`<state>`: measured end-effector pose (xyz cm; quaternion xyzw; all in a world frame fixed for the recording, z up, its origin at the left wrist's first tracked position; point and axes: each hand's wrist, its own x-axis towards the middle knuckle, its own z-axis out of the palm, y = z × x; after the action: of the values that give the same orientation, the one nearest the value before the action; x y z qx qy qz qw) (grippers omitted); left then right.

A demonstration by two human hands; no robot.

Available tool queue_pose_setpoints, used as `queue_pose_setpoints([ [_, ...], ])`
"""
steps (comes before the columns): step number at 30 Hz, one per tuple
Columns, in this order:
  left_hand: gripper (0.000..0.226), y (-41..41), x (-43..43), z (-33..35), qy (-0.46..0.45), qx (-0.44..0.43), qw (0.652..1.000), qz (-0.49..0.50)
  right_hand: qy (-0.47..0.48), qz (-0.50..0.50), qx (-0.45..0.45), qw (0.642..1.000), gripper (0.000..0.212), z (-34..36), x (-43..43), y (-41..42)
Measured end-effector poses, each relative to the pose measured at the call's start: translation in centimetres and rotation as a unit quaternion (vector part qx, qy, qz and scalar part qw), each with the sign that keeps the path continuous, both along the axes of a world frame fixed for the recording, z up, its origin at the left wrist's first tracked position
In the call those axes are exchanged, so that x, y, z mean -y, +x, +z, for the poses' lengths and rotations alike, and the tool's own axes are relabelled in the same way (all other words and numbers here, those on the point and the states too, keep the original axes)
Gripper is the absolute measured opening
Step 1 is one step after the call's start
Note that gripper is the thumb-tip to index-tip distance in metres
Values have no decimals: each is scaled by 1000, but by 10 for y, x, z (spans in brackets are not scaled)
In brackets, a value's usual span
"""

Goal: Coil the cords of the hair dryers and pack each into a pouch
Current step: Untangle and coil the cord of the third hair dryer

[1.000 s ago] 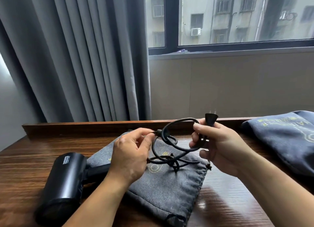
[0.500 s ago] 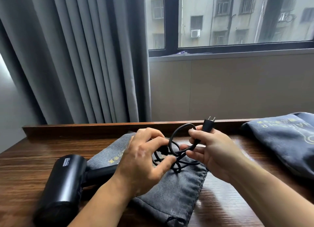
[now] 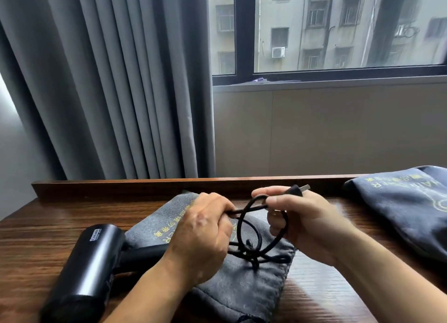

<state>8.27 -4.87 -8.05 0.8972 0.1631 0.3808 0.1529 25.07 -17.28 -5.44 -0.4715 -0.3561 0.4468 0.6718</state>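
Your left hand grips the cord in curled fingers while your right hand pinches its plug above the pouch.

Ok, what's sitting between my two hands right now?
In the head view, a loop of the black power cord spans the gap between the left hand and right hand, above the grey fabric pouch.

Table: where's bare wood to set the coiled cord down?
Bare table shows far left, between the hair dryer and the back ledge, and in a strip between the near pouch and the right pouch, partly crossed by the right forearm. The middle is crowded: left hand and right hand hold the cord over the near pouch.
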Motion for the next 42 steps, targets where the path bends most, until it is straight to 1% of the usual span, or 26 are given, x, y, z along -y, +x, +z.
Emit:
queue_pose_setpoints([
  [2,21,-3,2,2,-19,-10,1000,-19,-2,16,23,1000,28,-1,0,-5],
  [4,22,-4,4,4,-30,-10,998,-62,-1,41,14,999,22,-3,0,-8],
  [6,25,-4,3,3,-37,18,995,-96,-7,48,-4,999,25,-2,0,-6],
  [8,30,-4,0,1,-78,57,989,-108,6,28,-27,999,29,-1,0,1],
  [10,26,-4,-4,0,-146,85,980,-103,30,-5,-59,998,27,0,0,9],
  [12,19,-7,-8,1,-167,97,979,-65,61,-41,-55,996,33,0,0,16],
  [13,16,-9,-10,2,-154,96,983,-40,68,-62,-36,995,44,0,1,18],
  [14,14,-10,-12,3,-140,94,986,-12,71,-86,-17,994,47,0,1,20],
  [16,18,-10,-18,2,-135,109,983,62,71,-113,5,991,41,0,2,22],
  [17,24,-8,-21,2,-157,127,975,96,62,-122,26,990,35,-1,1,20],
  [19,33,-4,-23,4,-277,220,931,86,19,-170,124,978,20,-7,-3,17],
  [21,31,-1,-22,8,-422,315,850,10,-41,-214,206,954,20,-18,-7,16],
  [22,30,-1,-22,10,-471,334,816,-25,-68,-218,226,947,19,-22,-8,17],
  [24,28,-4,-19,16,-538,334,769,-88,-113,-214,255,936,13,-26,-9,20],
  [26,25,-6,-18,20,-587,313,734,-136,-141,-202,268,931,9,-23,-6,23],
  [28,22,-7,-16,21,-623,298,702,-176,-166,-192,307,917,24,-17,-2,23],
  [31,20,-4,-8,18,-649,289,656,-257,-216,-192,445,848,49,-10,3,17],
  [32,21,-2,-5,15,-651,276,651,-275,-222,-179,462,840,54,-10,3,14],
  [33,22,0,-2,13,-650,255,657,-284,-226,-160,465,841,56,-10,2,11],
  [34,24,3,2,10,-640,228,677,-283,-224,-140,460,847,57,-10,1,7],
  [35,24,4,4,6,-614,199,714,-270,-220,-125,445,859,55,-9,1,4],
  [37,21,7,7,-2,-515,133,819,-215,-196,-119,402,886,47,-9,0,4],
  [38,20,7,7,-6,-465,97,858,-196,-186,-122,394,892,41,-9,0,6],
  [39,19,8,6,-10,-429,66,881,-189,-183,-123,390,894,36,-9,1,7],
  [40,17,9,5,-11,-412,47,891,-185,-177,-120,377,901,35,-9,1,7],
  [42,19,7,3,-10,-420,48,888,-181,-153,-114,300,935,41,-9,0,3],
])
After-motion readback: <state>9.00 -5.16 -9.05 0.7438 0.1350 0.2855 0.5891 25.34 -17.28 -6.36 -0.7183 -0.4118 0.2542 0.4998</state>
